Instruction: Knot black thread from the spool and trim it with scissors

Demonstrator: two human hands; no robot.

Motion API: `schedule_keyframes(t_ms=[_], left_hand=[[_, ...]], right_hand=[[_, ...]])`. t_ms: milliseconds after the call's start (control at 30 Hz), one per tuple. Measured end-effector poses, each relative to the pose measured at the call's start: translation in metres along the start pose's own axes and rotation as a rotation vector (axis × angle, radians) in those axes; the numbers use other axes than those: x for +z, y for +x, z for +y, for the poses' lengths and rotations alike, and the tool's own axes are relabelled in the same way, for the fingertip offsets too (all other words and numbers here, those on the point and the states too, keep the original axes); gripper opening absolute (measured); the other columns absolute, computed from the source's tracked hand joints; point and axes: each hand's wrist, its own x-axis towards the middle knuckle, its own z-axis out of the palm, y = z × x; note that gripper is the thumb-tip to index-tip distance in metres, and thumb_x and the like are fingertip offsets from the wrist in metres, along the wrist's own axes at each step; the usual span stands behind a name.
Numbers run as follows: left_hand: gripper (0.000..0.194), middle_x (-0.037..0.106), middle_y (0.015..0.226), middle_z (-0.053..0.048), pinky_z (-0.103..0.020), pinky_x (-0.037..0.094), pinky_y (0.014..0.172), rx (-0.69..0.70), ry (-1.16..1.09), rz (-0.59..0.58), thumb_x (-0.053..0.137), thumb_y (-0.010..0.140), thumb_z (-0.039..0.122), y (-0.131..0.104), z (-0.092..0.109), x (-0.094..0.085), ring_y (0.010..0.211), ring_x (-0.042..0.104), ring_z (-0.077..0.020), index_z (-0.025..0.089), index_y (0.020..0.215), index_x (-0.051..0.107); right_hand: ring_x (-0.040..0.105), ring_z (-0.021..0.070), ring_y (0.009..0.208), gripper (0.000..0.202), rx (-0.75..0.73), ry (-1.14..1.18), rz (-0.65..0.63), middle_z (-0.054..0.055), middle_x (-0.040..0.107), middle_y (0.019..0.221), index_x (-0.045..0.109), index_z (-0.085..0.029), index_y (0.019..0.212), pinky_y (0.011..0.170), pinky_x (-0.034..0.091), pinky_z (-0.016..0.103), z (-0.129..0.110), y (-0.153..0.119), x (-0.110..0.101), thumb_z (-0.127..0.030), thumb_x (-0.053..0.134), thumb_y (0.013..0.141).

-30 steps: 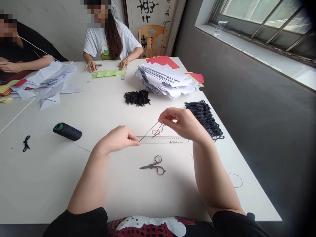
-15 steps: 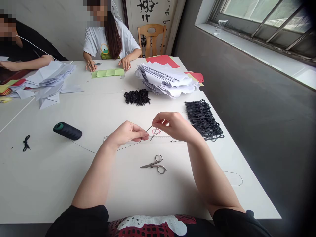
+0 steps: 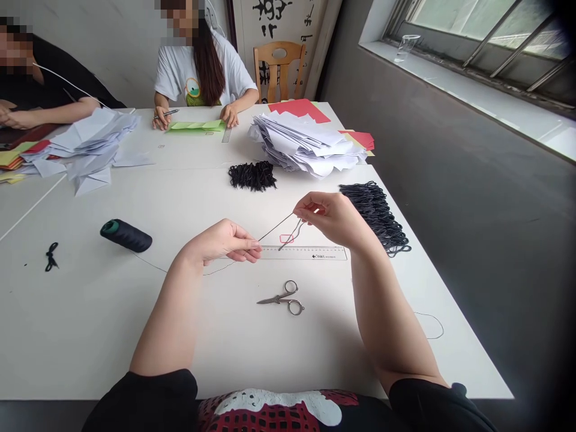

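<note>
A dark cord (image 3: 275, 227) runs taut between my two hands above a clear ruler (image 3: 306, 252). My left hand (image 3: 231, 241) pinches its lower left end, fingers closed. Higher and to the right, my right hand (image 3: 328, 216) pinches the other end, and a loose piece of cord hangs from its fingertips over a small red mark. Thin thread leads from a black spool (image 3: 130, 237) at the left toward my left hand. Open-bladed metal scissors (image 3: 283, 299) lie below the ruler. Beside my right wrist is a pile of dark looped cords (image 3: 375, 216).
A smaller black cord bundle (image 3: 252, 176) and a white paper stack (image 3: 310, 144) lie farther back. A knotted cord (image 3: 51, 257) is at the left. Across the table a person holds a pen over green paper (image 3: 195, 126); another sits at far left by papers.
My right hand has moved up and right, and my left hand slightly left, so the cord between them is stretched longer. The person across has shifted the green paper.
</note>
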Motion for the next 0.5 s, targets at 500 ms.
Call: schedule_keyframes(t_ms=[500], left_hand=[[0.031,0.076,0.089,-0.010,-0.028,0.055,0.077,0.030,-0.007,0.006,0.076,0.072,0.044,-0.003,0.002,-0.002,0.088,0.072,-0.0221,0.016,0.084,0.077]], right_hand=[[0.056,0.0161,0.065,0.022,-0.416,-0.901,-0.553,0.008,0.057,0.086,0.057,-0.015,0.088,0.048,0.033,0.030,0.007,-0.110,0.069,0.004,0.045,0.082]])
